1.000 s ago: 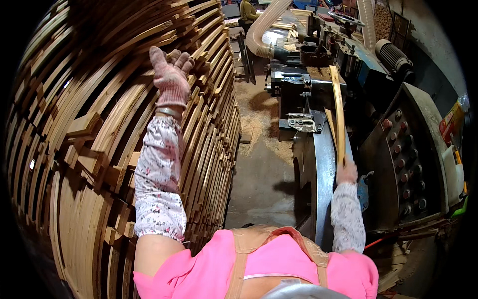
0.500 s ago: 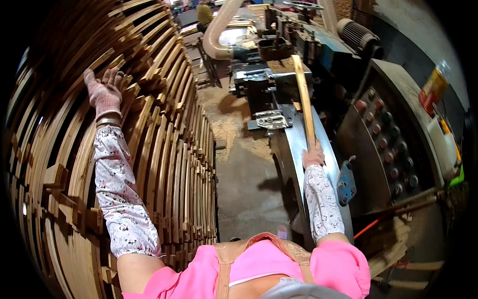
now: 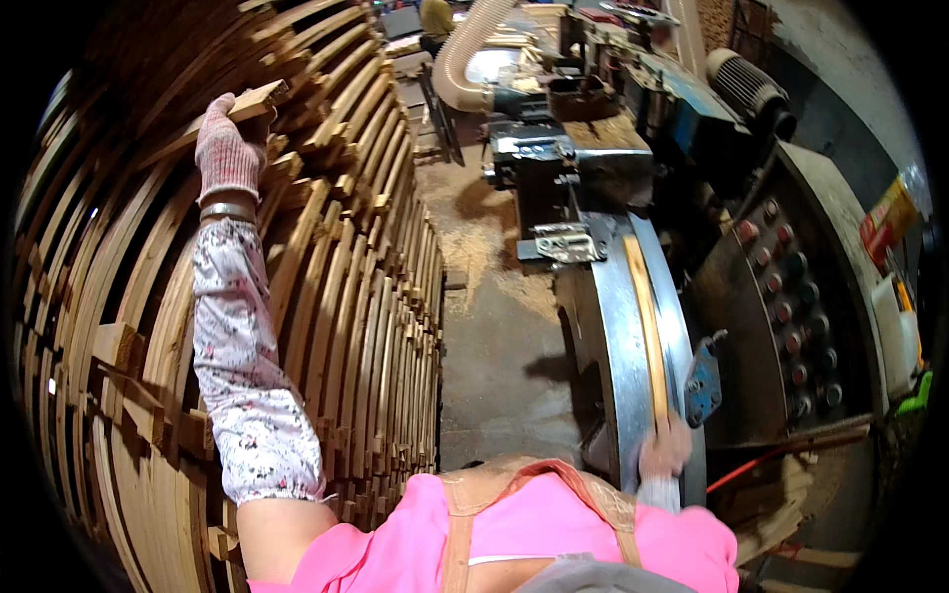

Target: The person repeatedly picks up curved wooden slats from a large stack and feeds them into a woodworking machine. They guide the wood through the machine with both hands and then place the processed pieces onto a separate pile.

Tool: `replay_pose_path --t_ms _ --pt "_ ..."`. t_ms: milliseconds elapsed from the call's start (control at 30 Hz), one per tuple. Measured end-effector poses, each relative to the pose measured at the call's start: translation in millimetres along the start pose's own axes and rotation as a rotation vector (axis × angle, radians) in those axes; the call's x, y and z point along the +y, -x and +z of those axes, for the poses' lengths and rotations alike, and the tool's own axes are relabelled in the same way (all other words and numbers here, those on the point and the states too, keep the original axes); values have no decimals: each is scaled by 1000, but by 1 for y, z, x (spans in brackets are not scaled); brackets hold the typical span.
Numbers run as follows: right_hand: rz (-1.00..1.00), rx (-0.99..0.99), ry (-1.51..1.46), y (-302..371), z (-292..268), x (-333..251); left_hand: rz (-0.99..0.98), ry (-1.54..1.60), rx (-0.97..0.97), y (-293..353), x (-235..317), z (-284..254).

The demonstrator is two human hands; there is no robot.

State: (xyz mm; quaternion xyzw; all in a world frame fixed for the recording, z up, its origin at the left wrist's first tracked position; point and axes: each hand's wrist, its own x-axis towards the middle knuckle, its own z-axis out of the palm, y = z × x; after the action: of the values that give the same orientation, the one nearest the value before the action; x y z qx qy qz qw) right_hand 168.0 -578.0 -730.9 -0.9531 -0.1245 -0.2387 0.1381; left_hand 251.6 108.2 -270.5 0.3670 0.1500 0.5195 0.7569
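My left hand (image 3: 230, 158), in a knitted work glove, reaches to the tall wood stack on the left. Its fingers are wrapped round the end of a wooden plank (image 3: 261, 100) there, and the thumb lies along its side. At the right, my right hand (image 3: 666, 447), slightly blurred, grips the near end of a long, narrow wooden strip (image 3: 646, 321). That strip lies along the shiny metal bed (image 3: 615, 326) of a woodworking machine, its far end short of the dark machine head (image 3: 611, 173).
Stacked planks (image 3: 326, 287) rise along my left side. A ribbed hose (image 3: 465, 59) meets the machine at the back. On the right stand a control panel (image 3: 791, 306) with several buttons, a motor (image 3: 748, 87) and a blue bracket (image 3: 704, 383). Sawdust (image 3: 484, 262) covers part of the floor.
My right hand has drawn the strip back toward me, and it now lies lower along the bed. My left hand, open before, has closed round a plank end on the stack.
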Motion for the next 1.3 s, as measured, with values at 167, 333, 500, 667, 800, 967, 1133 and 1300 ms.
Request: replay_pose_path --t_ms 167,333,500,667,800,967,1133,1300 --pt "55 -129 117 -172 102 -12 393 -702 -241 98 -101 -20" --pt "-38 -480 -1290 -286 68 -151 398 -976 -761 236 -177 -67" --pt "26 -857 -1770 -282 -31 -239 -207 -1666 -1298 311 -174 -62" --pt "63 -370 -951 -215 59 -70 857 -1814 -1364 288 9 6" --pt "277 -344 10 -114 4 -14 823 -1331 -989 219 115 9" --pt "-29 -131 56 -77 69 9 625 -2153 -306 31 245 -93" --pt "-4 -199 198 -235 170 -25 674 -2654 -137 -8 211 -67" --pt "145 -488 -104 -393 216 -94 1087 -2568 -568 -28 200 -68"
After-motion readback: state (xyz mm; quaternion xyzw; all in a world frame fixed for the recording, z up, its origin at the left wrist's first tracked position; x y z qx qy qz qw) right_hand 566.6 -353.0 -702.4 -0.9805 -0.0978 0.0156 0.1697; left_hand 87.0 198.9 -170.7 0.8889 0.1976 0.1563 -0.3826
